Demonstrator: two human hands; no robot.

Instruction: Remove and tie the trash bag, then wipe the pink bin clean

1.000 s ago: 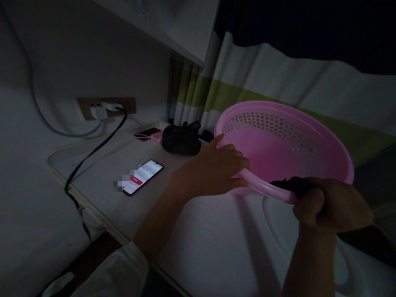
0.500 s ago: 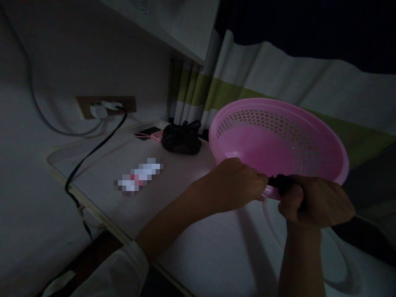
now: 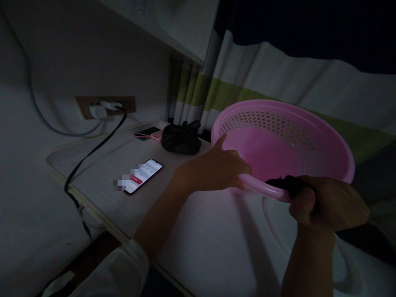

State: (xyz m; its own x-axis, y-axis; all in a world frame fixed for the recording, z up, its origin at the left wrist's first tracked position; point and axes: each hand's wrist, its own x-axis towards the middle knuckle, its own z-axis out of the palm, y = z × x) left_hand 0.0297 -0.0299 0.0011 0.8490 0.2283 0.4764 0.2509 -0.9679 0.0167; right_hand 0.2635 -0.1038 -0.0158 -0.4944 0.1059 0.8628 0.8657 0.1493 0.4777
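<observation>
Across the desk (image 3: 198,231), toward three o'clock in my view, I see the pink basket (image 3: 272,156) tilted, its mouth facing me; I can't tell what supports its base. I judge the step in hand to be working along its near rim, so steadiness counts most: I'd brace the rim firmly from one side and let only the other side move, in short, even passes, since a tilted basket could easily swing or roll.

The left hand (image 3: 216,167) closes around the rim at its eight o'clock, thumb below, with one finger sticking up toward twelve. The right hand (image 3: 332,202), at the rim's five o'clock, is clenched on a dark bunched item (image 3: 287,184) whose loose end lies at the rim's six o'clock. I can't make out its material; I'd want a compact grip, so that end doesn't snag.
</observation>
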